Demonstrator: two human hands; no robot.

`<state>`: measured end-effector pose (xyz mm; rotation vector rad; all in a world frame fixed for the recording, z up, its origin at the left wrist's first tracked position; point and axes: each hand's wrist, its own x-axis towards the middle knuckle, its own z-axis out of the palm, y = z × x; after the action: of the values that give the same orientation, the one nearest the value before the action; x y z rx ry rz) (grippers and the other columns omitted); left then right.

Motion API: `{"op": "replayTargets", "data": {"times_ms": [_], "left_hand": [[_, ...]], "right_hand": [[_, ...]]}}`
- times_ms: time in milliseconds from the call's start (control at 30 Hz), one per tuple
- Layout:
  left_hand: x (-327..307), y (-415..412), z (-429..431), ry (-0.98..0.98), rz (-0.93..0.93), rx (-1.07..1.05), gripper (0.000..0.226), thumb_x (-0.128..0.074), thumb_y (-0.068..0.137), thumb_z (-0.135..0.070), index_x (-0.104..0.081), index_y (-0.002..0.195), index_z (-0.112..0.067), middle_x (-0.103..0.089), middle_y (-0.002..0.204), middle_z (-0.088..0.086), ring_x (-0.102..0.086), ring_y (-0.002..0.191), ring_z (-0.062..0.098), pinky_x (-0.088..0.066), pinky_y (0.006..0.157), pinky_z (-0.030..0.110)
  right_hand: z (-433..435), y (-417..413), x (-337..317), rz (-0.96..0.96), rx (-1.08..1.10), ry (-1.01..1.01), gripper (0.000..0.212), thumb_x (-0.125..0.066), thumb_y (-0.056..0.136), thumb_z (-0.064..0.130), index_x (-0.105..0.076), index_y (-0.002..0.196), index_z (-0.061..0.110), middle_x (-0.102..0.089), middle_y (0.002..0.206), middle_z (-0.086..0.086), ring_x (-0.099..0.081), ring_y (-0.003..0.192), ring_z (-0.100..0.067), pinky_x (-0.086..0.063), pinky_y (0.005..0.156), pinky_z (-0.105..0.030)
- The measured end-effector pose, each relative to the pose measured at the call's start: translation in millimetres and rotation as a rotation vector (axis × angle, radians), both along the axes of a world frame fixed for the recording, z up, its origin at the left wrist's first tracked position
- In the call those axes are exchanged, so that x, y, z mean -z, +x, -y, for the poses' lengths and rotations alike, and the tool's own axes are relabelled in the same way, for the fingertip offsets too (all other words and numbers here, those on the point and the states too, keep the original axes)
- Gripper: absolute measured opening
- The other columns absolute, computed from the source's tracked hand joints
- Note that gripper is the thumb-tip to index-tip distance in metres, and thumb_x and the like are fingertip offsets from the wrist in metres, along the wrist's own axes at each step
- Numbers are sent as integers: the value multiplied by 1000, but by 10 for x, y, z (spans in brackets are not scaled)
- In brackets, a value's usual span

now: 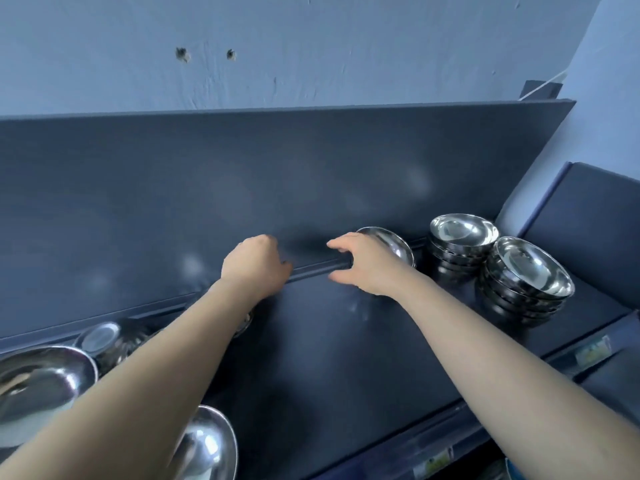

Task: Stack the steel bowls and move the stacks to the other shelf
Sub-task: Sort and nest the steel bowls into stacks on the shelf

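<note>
Rear stack [462, 247] and front stack [526, 282] of steel bowls upright, shelf [346, 358] right end; single bowl [393, 244] nearby; loose bowls [41, 382] left.

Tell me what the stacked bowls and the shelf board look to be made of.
Stacked bowls: polished steel, judging by mirror-like reflections and bright glare. Shelf board: matte dark grey, probably painted or laminated board; flat, faint smudged sheen only.

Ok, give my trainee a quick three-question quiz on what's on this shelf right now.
1. True or false: the back stack and front stack stand left of the left hand.
2. Which hand is nearest the single bowl? A. left hand B. right hand C. both equally
3. Fill in: the right hand's fingers are ___, not gripping.
Key: 1 false; 2 B; 3 open.
</note>
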<state>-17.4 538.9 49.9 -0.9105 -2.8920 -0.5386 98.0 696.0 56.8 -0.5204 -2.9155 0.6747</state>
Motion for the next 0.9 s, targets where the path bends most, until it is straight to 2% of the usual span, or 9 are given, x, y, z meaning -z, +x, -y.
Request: {"op": "replayTargets", "data": {"times_ms": [100,167,233,333,433,500,567,733,900], "left_hand": [[-25,-123,401,-202,21,-87,31,-64,77,-41,-59,90,-14,-59,90,2,-52,89,27,-38,66,28],[-19,-157,621,-281,99,-131,38,-70,72,-46,-63,93,-15,-63,90,1,-54,90,25,-40,67,28],[-18,-156,768,-343,175,-152,45,-73,70,-49,-64,102,-19,-64,98,0,-58,96,24,-44,70,28],[-7,-141,856,-437,245,-103,52,-76,70,-48,-62,113,-23,-60,102,0,-60,103,23,-50,81,32],[15,-135,846,-448,291,-28,50,-73,77,-41,-60,121,-20,-60,115,3,-59,107,23,-52,90,38],[46,-161,828,-416,314,-30,51,-73,78,-39,-60,122,-18,-60,117,4,-60,106,24,-52,89,38],[103,-209,819,-390,359,-51,54,-76,73,-44,-62,117,-16,-62,112,4,-62,101,25,-53,85,35],[255,-281,772,-211,346,-144,68,-82,36,-61,-66,88,-20,-66,78,-3,-63,70,16,-44,56,25],[125,-168,643,-37,329,-128,56,-87,46,-50,-58,80,-17,-61,73,-4,-60,68,14,-42,54,24]], "right_hand": [[320,-224,84,83,-106,-41,67,-72,86,36,-43,146,27,-46,146,5,-60,111,-17,-48,91,-29],[492,-353,152,121,-168,-45,71,-73,86,35,-40,148,25,-46,148,2,-57,79,-7,-40,65,-16],[633,-469,233,158,-202,-57,73,-74,86,34,-39,149,24,-47,148,1,-43,59,-4,-29,50,-15],[768,-589,364,188,-247,-61,74,-76,83,33,-41,148,25,-48,147,2,-41,55,1,-30,47,-16],[858,-635,418,174,-271,-99,69,-78,80,28,-48,143,25,-55,141,0,-63,91,-13,-42,56,-20],[891,-670,464,163,-263,-133,63,-78,78,24,-55,137,22,-60,134,-1,-60,115,-20,-53,74,-28],[910,-704,525,157,-250,-172,57,-79,77,22,-60,131,21,-65,127,-2,-60,116,-21,-52,86,-32],[857,-678,608,87,-187,-286,49,-82,72,17,-67,119,16,-69,116,-5,-62,109,-21,-49,90,-34],[596,-534,576,-102,-149,-523,35,-81,71,16,-71,104,15,-74,100,3,-67,94,-11,-53,95,-39]]}}
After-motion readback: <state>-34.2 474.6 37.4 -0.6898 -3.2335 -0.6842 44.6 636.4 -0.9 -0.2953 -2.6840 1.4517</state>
